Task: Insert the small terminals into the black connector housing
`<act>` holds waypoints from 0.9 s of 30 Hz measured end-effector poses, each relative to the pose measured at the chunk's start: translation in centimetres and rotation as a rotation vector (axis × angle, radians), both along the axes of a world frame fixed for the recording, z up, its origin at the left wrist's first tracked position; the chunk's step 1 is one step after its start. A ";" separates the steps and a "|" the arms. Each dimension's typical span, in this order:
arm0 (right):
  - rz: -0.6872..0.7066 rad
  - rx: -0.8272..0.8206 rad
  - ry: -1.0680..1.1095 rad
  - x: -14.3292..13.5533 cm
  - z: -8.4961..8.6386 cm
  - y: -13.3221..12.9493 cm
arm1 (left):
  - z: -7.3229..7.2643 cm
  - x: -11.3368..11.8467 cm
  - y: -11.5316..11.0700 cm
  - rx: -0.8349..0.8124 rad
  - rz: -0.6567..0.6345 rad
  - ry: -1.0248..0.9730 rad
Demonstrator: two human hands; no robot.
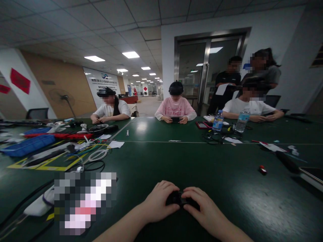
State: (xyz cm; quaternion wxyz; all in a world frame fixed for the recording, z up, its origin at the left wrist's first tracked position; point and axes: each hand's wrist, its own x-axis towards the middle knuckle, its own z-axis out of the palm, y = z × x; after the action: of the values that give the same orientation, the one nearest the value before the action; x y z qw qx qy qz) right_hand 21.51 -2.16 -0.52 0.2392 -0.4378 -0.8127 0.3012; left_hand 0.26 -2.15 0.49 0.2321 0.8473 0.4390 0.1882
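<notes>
My left hand (163,201) and my right hand (202,205) come in from the bottom of the head view, close together over the dark green tabletop. Between them is a small black object (180,199), possibly a device, whose kind I cannot make out. The left fingers curl over its left end with the thumb along the near side. Its right end is covered by the bent fingers and thumb of my right hand. Only the black middle shows; the rest is hidden under my fingers.
At left lie a white power strip (40,201), cables (97,155) and a blue tray (29,145). Water bottles (242,120) stand at far right, and a small red-and-black item (262,169) lies nearer. Several people sit or stand across the table (141,158).
</notes>
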 end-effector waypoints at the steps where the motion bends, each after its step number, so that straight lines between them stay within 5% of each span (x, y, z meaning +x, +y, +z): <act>1: 0.001 0.001 0.000 0.0 0.0 0.0 | 0.0 0.0 0.0 -0.002 0.000 0.002; 27: -0.005 -0.030 -0.014 0.0 0.1 0.1 | -0.1 0.1 0.0 0.026 -0.001 -0.003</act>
State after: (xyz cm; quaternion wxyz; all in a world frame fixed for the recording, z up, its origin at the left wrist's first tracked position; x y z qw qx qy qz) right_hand 21.52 -2.10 -0.46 0.2276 -0.4457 -0.8085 0.3098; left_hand 0.35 -2.12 0.40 0.2217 0.8503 0.4357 0.1951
